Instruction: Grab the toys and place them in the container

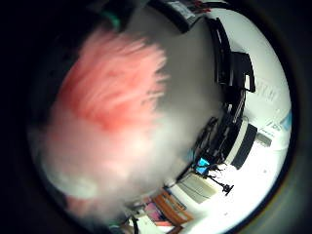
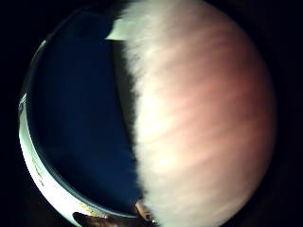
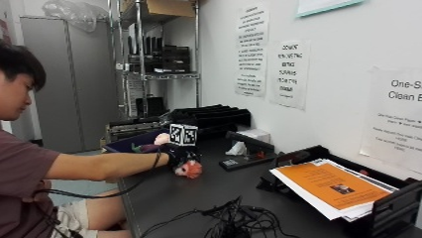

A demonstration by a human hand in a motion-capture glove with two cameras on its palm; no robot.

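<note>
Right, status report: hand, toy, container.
Gloved right hand grips pink-and-white fluffy toy at the table. Dark blue container just behind, other toys already inside. Nothing between hand and container.

A dark table [image 3: 198, 191] carries a black paper tray [image 3: 389, 206] with an orange sheet [image 3: 330, 186] on top of white papers. A bundle of black cables [image 3: 231, 220] lies near the front edge, and black trays [image 3: 211, 116] are stacked by the wall. Printed notices [image 3: 252, 49] hang on the white wall, and a metal shelf [image 3: 161, 54] stands behind the table.
</note>
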